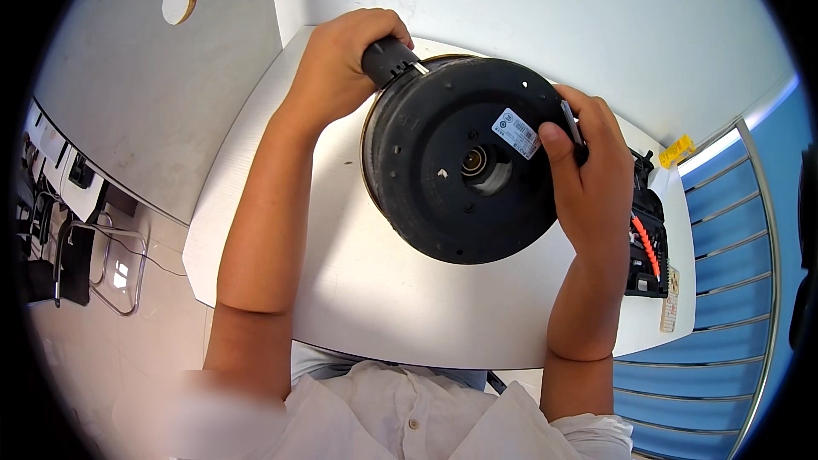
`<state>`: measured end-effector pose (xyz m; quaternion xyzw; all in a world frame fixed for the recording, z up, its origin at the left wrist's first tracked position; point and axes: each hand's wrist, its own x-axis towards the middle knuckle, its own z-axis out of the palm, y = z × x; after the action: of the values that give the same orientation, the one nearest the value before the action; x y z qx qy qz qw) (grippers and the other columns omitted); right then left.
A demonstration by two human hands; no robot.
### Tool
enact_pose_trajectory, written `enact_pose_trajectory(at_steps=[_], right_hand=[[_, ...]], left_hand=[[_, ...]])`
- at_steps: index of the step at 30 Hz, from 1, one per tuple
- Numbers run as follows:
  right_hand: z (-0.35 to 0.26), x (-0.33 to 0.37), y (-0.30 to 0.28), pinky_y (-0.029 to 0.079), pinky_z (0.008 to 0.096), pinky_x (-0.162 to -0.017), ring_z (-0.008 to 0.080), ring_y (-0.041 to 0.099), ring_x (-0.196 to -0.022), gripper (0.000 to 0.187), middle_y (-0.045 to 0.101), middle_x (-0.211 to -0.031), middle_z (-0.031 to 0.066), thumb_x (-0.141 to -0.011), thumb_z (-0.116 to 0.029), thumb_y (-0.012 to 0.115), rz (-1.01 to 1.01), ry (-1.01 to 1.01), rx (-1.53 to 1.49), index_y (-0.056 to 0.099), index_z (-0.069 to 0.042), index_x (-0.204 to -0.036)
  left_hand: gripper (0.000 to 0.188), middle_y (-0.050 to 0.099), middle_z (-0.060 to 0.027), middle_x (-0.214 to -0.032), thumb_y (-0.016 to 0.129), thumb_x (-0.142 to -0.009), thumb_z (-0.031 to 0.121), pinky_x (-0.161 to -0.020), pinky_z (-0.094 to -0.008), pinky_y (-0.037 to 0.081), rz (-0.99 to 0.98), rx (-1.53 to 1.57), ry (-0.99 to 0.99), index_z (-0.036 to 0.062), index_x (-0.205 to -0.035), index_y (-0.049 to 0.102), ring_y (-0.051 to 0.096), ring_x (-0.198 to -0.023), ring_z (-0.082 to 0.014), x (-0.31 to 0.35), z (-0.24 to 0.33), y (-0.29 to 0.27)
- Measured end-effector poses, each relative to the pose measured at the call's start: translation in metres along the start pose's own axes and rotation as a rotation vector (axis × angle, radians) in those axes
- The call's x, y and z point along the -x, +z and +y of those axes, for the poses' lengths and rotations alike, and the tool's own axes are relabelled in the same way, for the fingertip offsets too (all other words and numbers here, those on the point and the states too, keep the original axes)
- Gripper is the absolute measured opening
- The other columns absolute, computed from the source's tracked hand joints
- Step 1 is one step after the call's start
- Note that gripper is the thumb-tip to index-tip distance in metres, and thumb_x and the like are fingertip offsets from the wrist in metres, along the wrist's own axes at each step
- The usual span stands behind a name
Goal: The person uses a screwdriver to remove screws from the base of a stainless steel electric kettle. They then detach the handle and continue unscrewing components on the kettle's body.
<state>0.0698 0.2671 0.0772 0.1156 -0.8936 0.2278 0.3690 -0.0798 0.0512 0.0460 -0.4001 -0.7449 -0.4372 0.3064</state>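
A round black electric pot [434, 179] is tilted over the white table, its underside toward me. The underside has a white label [516, 133], several small holes and a round socket [475, 161] at its middle. My left hand [345, 55] is closed around the black handle [390, 61] at the upper left. On the right, my right hand [588, 162] grips the rim, its thumb on the underside and its fingers partly hidden behind the edge. A thin grey piece [571, 122] shows between thumb and fingers; I cannot tell what it is.
A black tool case [650, 230] with an orange-red tool [645, 246] lies at the right of the white table [426, 315]. Beyond it are a yellow packet [677, 152] and a metal railing [771, 230]. A wall borders the far side; a chair [102, 268] stands left.
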Motion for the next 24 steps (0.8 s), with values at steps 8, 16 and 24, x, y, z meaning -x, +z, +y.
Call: enact_pose_trajectory(at_steps=[8,16,24], right_hand=[[-0.003,0.0,-0.001,0.049,0.0312,-0.068,0.0243,0.061,-0.076,0.029,0.059,-0.09,0.011,-0.085,-0.008,0.065,0.061,-0.08,-0.04,0.057,-0.005,-0.113],[-0.002,0.002,0.006,0.049,0.0348,-0.065,0.0273,0.06,-0.074,0.034,0.057,-0.089,0.0114,-0.079,-0.008,0.069,0.08,-0.091,-0.055,0.057,-0.005,-0.111],[-0.001,-0.003,0.012,0.047,0.0328,-0.058,0.0227,0.057,-0.061,0.027,0.058,-0.075,0.009,-0.079,-0.014,0.07,0.167,-0.056,-0.073,0.06,-0.002,-0.101]], left_hand=[[0.023,0.063,-0.0037,-0.076,0.078,-0.066,0.008,-0.066,-0.0311,0.047,-0.003,0.026,0.001,0.0094,-0.082,0.061,0.06,-0.073,-0.0222,-0.001,0.004,-0.001],[0.024,0.063,-0.0039,-0.077,0.078,-0.066,0.011,-0.067,-0.0279,0.047,0.006,0.075,-0.055,0.0069,-0.081,0.061,0.06,-0.071,-0.02,0.001,0.003,0.001],[0.018,0.062,-0.0014,-0.074,0.073,-0.068,0.004,-0.066,-0.023,0.045,0.029,0.167,-0.272,0.0047,-0.08,0.06,0.056,-0.07,-0.0103,0.002,0.008,0.004]])
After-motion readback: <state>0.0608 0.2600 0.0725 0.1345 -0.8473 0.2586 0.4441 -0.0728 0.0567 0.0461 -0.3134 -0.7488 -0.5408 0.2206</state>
